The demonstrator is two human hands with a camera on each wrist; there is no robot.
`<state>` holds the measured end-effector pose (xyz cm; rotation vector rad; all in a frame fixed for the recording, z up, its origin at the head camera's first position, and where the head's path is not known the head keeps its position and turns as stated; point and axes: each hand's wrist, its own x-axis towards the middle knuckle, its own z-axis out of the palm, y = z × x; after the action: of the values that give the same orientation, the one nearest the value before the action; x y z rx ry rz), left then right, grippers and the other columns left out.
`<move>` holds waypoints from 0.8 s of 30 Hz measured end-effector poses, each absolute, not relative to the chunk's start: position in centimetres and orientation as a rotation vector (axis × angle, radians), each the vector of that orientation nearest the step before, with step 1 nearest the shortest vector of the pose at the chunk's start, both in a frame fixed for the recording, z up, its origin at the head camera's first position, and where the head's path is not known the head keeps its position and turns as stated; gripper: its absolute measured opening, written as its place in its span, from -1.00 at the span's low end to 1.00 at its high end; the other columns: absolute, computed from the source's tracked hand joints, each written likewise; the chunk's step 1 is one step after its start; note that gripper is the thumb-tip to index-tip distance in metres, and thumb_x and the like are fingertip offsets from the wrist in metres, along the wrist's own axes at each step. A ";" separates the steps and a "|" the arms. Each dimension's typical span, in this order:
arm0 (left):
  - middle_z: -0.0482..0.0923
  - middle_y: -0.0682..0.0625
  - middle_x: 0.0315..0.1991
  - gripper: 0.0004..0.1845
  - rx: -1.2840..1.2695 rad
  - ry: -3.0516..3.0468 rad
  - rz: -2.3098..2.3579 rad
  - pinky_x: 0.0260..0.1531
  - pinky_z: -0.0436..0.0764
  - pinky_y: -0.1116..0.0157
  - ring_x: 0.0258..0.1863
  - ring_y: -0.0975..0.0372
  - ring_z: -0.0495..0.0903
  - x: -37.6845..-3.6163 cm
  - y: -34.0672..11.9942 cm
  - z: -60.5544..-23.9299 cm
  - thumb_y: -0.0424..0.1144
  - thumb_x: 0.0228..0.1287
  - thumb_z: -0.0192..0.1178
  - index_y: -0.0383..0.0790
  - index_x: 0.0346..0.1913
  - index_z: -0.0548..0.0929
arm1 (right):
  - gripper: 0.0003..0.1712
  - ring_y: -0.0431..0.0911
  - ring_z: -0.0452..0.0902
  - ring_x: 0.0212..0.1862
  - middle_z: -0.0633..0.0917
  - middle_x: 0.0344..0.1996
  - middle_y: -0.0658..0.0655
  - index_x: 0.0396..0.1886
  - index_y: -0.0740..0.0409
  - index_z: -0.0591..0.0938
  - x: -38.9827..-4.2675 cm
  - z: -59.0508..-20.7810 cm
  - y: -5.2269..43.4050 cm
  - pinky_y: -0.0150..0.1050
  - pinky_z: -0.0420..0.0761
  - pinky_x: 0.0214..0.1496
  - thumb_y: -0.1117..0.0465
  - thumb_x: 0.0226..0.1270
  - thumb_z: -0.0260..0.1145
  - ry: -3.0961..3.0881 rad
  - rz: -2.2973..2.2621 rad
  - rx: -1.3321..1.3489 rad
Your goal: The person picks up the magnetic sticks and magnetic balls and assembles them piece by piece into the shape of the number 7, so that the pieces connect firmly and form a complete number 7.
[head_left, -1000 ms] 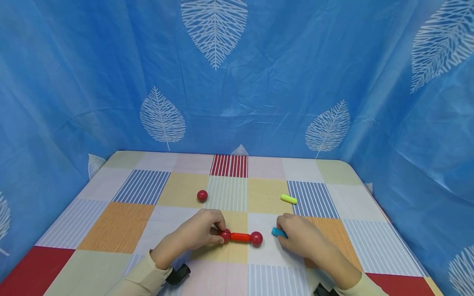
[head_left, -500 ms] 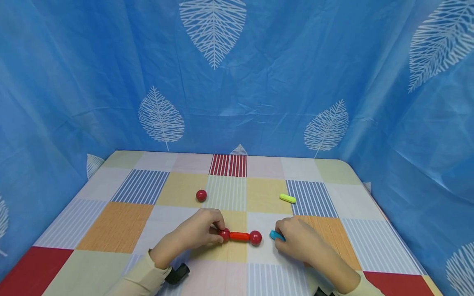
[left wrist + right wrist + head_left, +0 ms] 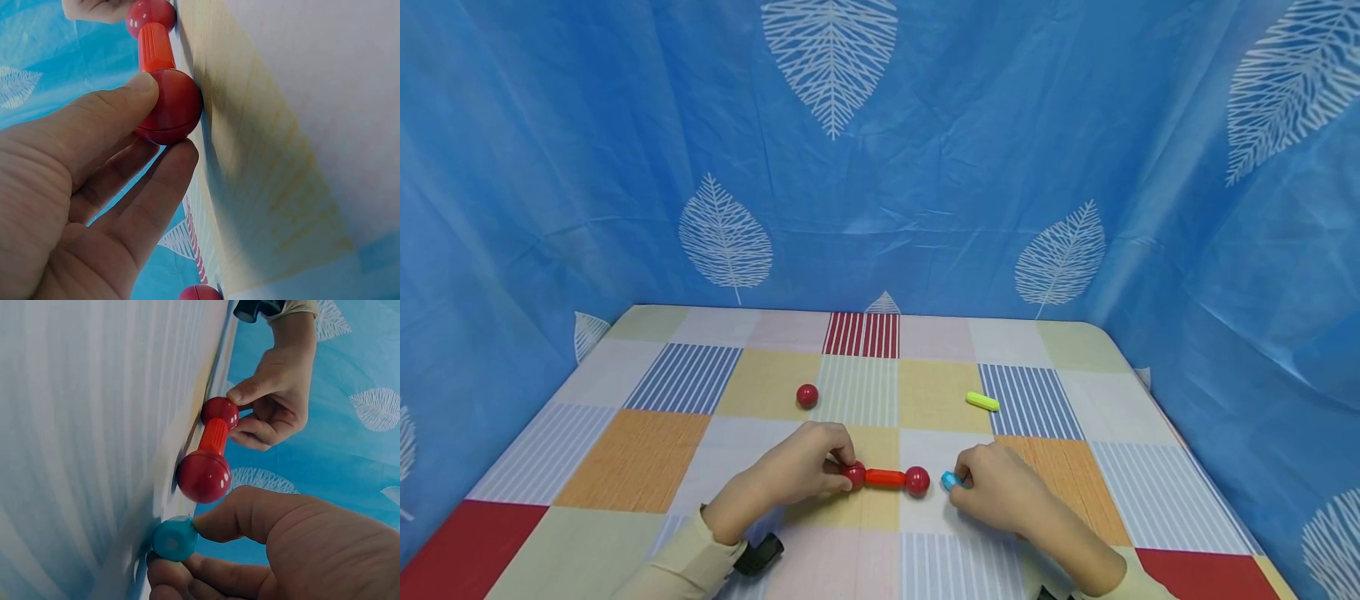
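Two dark red balls are joined by a short orange-red rod [image 3: 885,478], lying flat on the table. My left hand [image 3: 805,468] pinches the left ball [image 3: 172,106] between thumb and fingers. The right ball [image 3: 917,482] sits free at the other end. Just right of it, my right hand [image 3: 1000,485] pinches a light blue rod [image 3: 951,481] between thumb and fingers. In the right wrist view the blue rod's round end [image 3: 175,539] shows, close to the nearer ball [image 3: 204,477] but apart from it. The fingers hide most of this rod in the head view.
A loose red ball [image 3: 807,396] lies farther back, left of centre. To the back right lies a yellow-green rod [image 3: 982,402]. The table wears a patchwork-print cloth [image 3: 655,462], and blue leaf-print curtains [image 3: 925,167] enclose its back and sides.
My right hand has brought the blue rod slightly left, nearer the right ball, and turned it so its end points more toward the camera. My left hand and the joined pieces stay in place.
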<state>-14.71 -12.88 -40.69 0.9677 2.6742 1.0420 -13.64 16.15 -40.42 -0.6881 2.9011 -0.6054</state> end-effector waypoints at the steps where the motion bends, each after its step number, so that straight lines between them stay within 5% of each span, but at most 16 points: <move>1: 0.50 0.16 -0.41 -0.79 0.969 2.674 1.041 -0.37 0.55 0.49 -0.35 0.37 0.52 -14.7 -12.9 -40.7 -0.35 -0.13 0.42 -0.11 -0.44 0.57 | -0.92 -0.31 0.31 -0.69 0.46 -0.73 -0.20 -0.64 -0.02 0.59 -13.6 -40.4 16.1 -0.40 0.37 -0.67 0.14 -0.05 0.29 2.885 -0.630 -0.679; 14: 0.50 0.17 -0.41 -0.79 0.971 2.666 1.032 -0.36 0.54 0.50 -0.35 0.38 0.51 -14.8 -12.9 -40.8 -0.34 -0.12 0.42 -0.10 -0.44 0.57 | -0.88 -0.24 0.40 -0.75 0.53 -0.81 -0.14 -0.70 -0.02 0.56 -12.7 -40.2 15.6 -0.34 0.40 -0.74 0.17 -0.04 0.27 2.637 -0.864 -0.573; 24: 0.49 0.20 -0.43 -0.79 0.951 2.672 1.026 -0.37 0.54 0.49 -0.37 0.38 0.51 -14.9 -12.8 -40.8 -0.35 -0.12 0.41 -0.08 -0.44 0.57 | -0.90 -0.09 0.55 -0.65 0.62 -0.69 0.15 -0.58 0.25 0.59 -12.0 -40.9 14.6 -0.22 0.58 -0.60 0.28 0.01 0.25 2.168 -1.296 -0.375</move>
<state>-14.95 -12.80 -40.77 0.9515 2.6716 1.0256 -12.03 14.57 -40.87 -0.3749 2.1678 -1.2963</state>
